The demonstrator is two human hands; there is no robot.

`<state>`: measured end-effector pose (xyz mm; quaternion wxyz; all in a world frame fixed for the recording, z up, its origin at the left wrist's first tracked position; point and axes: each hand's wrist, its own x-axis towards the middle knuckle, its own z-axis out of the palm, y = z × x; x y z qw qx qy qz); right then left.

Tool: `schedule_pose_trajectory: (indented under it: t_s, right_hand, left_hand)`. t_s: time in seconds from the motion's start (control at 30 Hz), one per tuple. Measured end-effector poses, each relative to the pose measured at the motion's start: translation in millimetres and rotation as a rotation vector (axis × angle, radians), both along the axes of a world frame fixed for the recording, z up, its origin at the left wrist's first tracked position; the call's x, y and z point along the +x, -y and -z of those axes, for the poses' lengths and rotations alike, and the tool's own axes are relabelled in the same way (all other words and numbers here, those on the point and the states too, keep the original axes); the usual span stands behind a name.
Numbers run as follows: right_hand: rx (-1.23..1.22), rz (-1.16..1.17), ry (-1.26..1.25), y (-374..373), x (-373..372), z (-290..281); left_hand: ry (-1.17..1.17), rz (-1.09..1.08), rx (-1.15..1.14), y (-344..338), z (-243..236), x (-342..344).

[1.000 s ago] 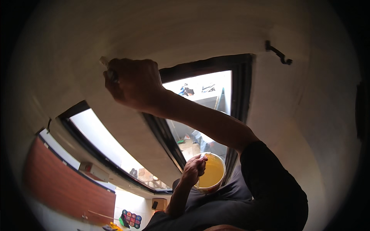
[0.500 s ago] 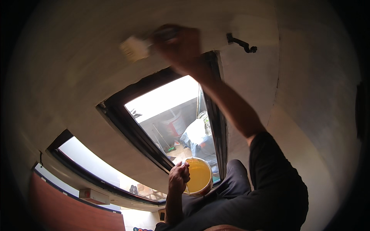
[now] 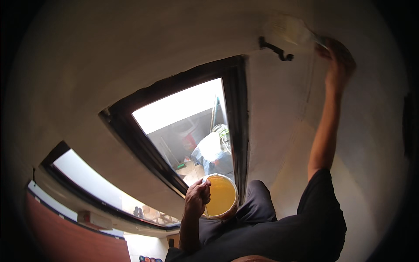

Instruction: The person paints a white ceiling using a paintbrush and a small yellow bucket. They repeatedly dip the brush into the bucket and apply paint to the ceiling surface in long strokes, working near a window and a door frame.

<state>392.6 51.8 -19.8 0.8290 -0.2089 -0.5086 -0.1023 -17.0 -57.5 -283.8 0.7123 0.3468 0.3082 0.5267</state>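
Observation:
My right hand (image 3: 340,61), raised to the upper right, is closed round the handle of a wide flat paintbrush (image 3: 296,33). Motion blurs its pale bristles, which point left at the wall (image 3: 183,39), just above a dark curved metal bracket (image 3: 276,49). Low in the middle, my left hand (image 3: 197,196) grips the handle of a round white bucket (image 3: 237,192) in front of my lap. Yellowish liquid (image 3: 221,195) lies inside the bucket. Whether the bristles touch the wall I cannot tell.
Beyond the bucket stands a dark-framed window (image 3: 241,100), with bags and tools visible through its glass. A second, narrower window (image 3: 87,174) is at the left. Near the lower left are a small box (image 3: 94,220) and a reddish-brown panel (image 3: 65,231).
My right hand has swept the paintbrush from above the window's top edge rightward, past the bracket, and the arm is straighter. My left hand still holds the bucket; the view has shifted slightly.

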Motion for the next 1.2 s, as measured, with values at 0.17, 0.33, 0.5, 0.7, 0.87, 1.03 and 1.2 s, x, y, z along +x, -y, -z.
schedule_pose_trajectory:
  t_s: [0.17, 0.33, 0.5, 0.7, 0.87, 1.03, 1.2]
  right_hand:
    - [-0.088, -0.297, 0.122, 54, -48, 60]
    - [-0.538, -0.529, 0.258, 81, -104, 125]
    - [-0.855, -0.734, 0.260, 78, -120, 173]
    - [-1.016, -0.746, 0.452, 69, -137, 210]
    - [-0.880, -0.625, 0.820, 53, -176, 236]
    - [-0.873, -0.460, 1.147, 35, -221, 276]
    - [-0.955, -0.350, 1.379, 28, -235, 277]
  left_hand:
    - [-0.001, -0.021, -0.005, 0, -4, 3]
    - [-0.057, -0.089, 0.015, 3, -8, 5]
    - [-0.102, -0.128, 0.004, 3, -8, 9]
    - [-0.136, -0.127, 0.013, 6, -9, 9]
    - [-0.138, -0.130, -0.004, 6, -16, 9]
    - [-0.107, -0.119, -0.007, 5, -15, 8]
    - [-0.053, -0.079, -0.009, 4, -19, 7]
